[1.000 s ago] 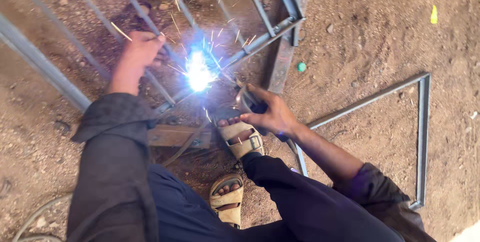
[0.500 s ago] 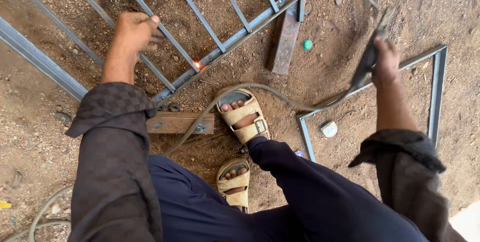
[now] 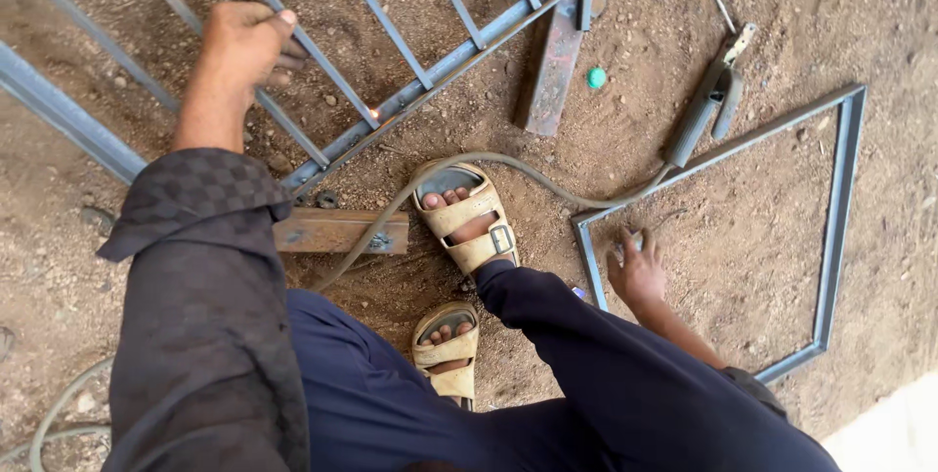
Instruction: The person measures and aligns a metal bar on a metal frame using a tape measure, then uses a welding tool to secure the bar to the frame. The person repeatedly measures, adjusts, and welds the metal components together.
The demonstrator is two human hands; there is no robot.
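Metal grille [image 3: 420,91] lies flat on the dirt ground [image 3: 762,208], long frame rail running from lower left to upper right; its far end and left side are cut off by the picture edge. A small orange glow sits on the rail at a bar joint. Square metal frame [image 3: 840,198] lies flat to the right, one corner pointing toward the feet.

Left hand [image 3: 244,42] is closed around one thin bar of the grille, fingers wrapped under it, thumb on top. The sleeve hides the forearm below.

Welding holder [image 3: 703,106] lies on the ground by itself, just above the square frame, long axis lower left to upper right, jaw end pointing up right. Its cable [image 3: 528,174] curves from the handle past the upper sandal [image 3: 469,223].

Right hand [image 3: 637,272] is down at the near corner of the square frame, fingers curled over something small and pale; whether it grips it cannot be told, the object being mostly hidden. A small green cap [image 3: 596,78] lies beside a rusty flat bar [image 3: 555,66].
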